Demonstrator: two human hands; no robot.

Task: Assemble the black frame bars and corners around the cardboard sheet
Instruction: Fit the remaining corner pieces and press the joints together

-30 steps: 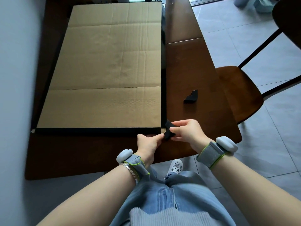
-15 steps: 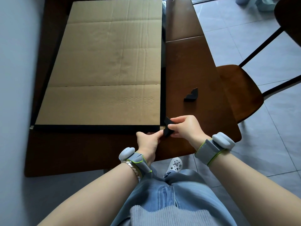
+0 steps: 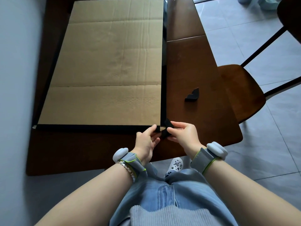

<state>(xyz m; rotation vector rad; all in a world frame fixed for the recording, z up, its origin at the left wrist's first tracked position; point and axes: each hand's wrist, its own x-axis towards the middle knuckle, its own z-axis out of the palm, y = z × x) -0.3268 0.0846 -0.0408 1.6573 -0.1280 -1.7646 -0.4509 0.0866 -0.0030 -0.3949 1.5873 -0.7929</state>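
Head view: two hands hold a corner [image 3: 165, 131] at the sheet's [image 3: 107, 66] near right end.
On the table [image 3: 195, 66], a near bar [image 3: 91, 128] lines the sheet's front edge. The left hand [image 3: 146, 142] pinches that bar's right end. The right hand [image 3: 184, 136] pinches the corner, just below the right bar [image 3: 163, 88]. A spare corner [image 3: 193, 95] lies apart, further right.

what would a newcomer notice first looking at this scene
The big cardboard sheet covers much of the dark wooden table, with a black near bar and right bar along its edges. At the sheet's near right corner, the right hand pinches a black corner piece while the left hand holds the near bar's end. A spare corner piece lies loose on the table further right.
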